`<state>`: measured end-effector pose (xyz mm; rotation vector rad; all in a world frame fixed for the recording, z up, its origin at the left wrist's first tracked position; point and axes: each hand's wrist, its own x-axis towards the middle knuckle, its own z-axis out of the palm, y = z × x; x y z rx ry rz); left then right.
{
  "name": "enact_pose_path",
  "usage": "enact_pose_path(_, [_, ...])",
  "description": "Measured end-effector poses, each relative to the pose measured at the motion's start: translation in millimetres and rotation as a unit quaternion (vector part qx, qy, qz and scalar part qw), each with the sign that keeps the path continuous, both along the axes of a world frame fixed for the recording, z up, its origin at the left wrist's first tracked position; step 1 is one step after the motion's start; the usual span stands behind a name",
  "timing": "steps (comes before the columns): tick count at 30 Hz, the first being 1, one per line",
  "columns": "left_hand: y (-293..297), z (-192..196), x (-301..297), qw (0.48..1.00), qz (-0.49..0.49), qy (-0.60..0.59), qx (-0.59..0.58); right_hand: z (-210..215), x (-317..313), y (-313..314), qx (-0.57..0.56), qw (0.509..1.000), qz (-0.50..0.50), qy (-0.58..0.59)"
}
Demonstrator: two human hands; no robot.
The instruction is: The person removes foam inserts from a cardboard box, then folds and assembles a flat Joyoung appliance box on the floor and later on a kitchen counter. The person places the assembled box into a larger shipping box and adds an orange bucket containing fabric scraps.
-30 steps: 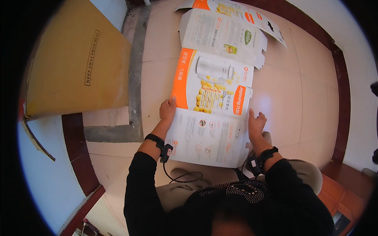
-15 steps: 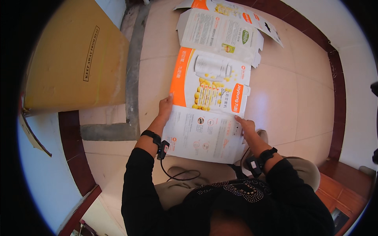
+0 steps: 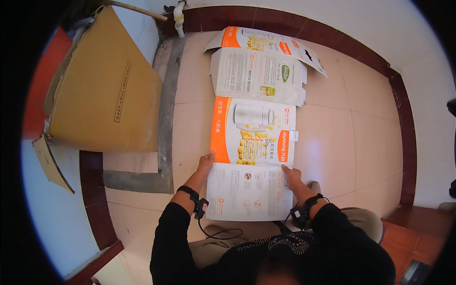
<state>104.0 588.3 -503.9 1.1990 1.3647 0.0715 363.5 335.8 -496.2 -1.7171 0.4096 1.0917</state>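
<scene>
A flattened, unfolded cardboard box (image 3: 254, 192) lies lengthwise before me. Its panels are printed in white and orange, with a picture of a silver machine and yellow beans. My left hand (image 3: 205, 164) grips the sheet's left edge near a crease, with the fingers hidden beneath. On the opposite edge, my right hand (image 3: 292, 175) pinches the sheet at nearly the same height, its thumb lying on top. The near panel, mostly white with small drawings, reaches back toward my lap. Beyond my hands, the far end panel is bent at a fold and has a dark cut-out.
A large brown carton (image 3: 107, 90) stands at the left, with a loose flap (image 3: 52, 164) hanging beside it. Behind it are a stick (image 3: 137, 9) and a white pipe (image 3: 179, 20). Dark red skirting (image 3: 285, 24) runs along the walls. Reddish-brown wooden furniture (image 3: 411, 237) is at the lower right.
The view has tilted upward, so the carton, sheet and hands appear lower and more of the far wall shows. The sheet looks a little straighter. Both hands keep their hold on its edges.
</scene>
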Motion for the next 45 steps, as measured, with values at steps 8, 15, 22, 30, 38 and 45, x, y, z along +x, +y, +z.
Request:
enact_pose_path(8, [7,18,13,0.991,-0.014,0.014,0.131,10,30,18,-0.013,1.000,0.006,-0.013])
enact_pose_path(15, [-9,2,22,0.985,0.133,-0.095,0.062,9,1,17,-0.016,0.987,0.003,-0.159])
enact_pose_path(22, [-7,-24,-61,0.980,0.137,-0.135,0.054,-70,-70,22,-0.011,0.968,0.050,-0.247])
enact_pose_path(30, [-16,-22,-66,0.962,0.182,-0.148,0.139,-65,-49,60,-0.030,0.967,0.162,-0.194])
enact_pose_path(38, [-10,-47,4,0.946,0.128,-0.165,0.248,-150,25,54,0.064,0.993,0.084,-0.058])
enact_pose_path(45, [-65,160,-60,0.905,-0.034,-0.058,0.420,-2,-76,-37,0.042,0.966,0.226,0.117])
